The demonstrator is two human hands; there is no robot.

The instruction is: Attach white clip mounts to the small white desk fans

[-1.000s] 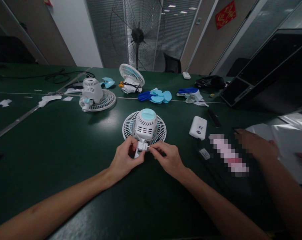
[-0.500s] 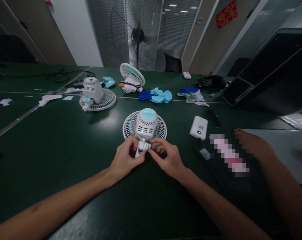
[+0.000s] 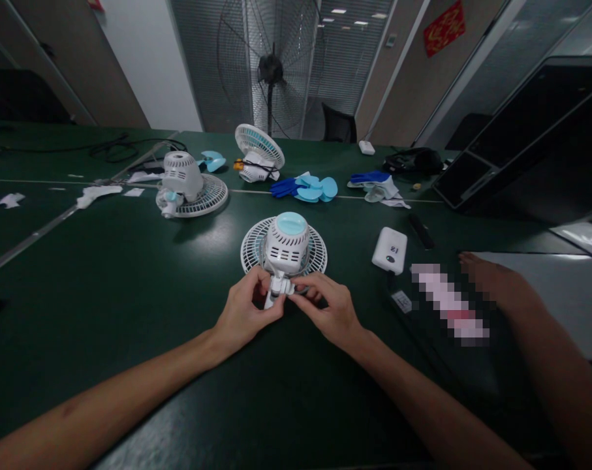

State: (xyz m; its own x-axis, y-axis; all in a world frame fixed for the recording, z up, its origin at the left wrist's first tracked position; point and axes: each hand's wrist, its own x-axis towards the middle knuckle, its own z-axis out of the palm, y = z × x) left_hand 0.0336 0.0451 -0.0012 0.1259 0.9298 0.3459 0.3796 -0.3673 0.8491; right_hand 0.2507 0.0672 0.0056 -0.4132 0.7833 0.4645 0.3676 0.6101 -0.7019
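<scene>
A small white fan (image 3: pixel 286 243) with a light blue cap on its motor housing lies grille-down on the dark green table. From its near side sticks out a white clip bracket (image 3: pixel 276 290). My left hand (image 3: pixel 247 303) pinches that bracket from the left, thumb below and fingers curled behind. On the other side my right hand (image 3: pixel 331 307) is closed, thumb and forefinger pinching the bracket's right end, perhaps a small knob there. The fingertips hide the exact part.
Behind stand a second fan (image 3: pixel 183 179) and a third fan (image 3: pixel 260 153), with blue fan blades (image 3: pixel 318 189) and gloves (image 3: pixel 374 183). A white power bank (image 3: pixel 389 250) sits right. Another person's hand (image 3: pixel 496 284) rests at the right, by a white board (image 3: pixel 555 274).
My right fingertips have shifted very slightly left around the bracket's end. The fan and my left hand stay in place.
</scene>
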